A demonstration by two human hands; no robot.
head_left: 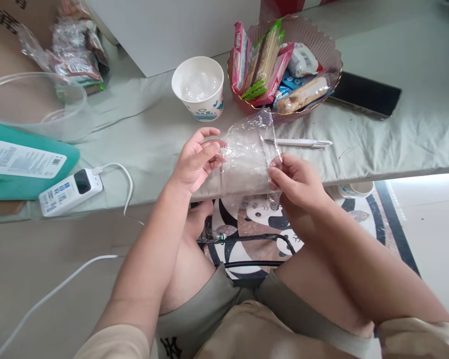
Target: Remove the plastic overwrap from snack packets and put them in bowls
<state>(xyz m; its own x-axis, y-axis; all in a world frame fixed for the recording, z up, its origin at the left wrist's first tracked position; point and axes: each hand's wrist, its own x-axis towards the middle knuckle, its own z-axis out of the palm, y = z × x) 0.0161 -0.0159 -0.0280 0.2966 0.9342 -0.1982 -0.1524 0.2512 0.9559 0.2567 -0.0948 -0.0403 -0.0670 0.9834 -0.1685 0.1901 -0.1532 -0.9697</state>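
Observation:
A clear plastic bag (247,159) is stretched between my two hands above the table's front edge. My right hand (294,179) pinches its right side between thumb and fingers. At the bag's left side is my left hand (202,157), fingers curled and thumb against them, touching the film. Behind the bag stands a white paper cup (198,89) with clear plastic inside. A pinkish glass bowl (327,47) of wrapped snacks sits to the cup's right. Just beyond my right hand lies a white pen-like tool (303,143).
A black phone (370,94) lies right of the bowl. On the left are a white power bank (71,192) with a cable, a teal jug (30,159), a clear plastic tub (71,114) and bagged snacks (78,50). A white box (179,30) stands behind.

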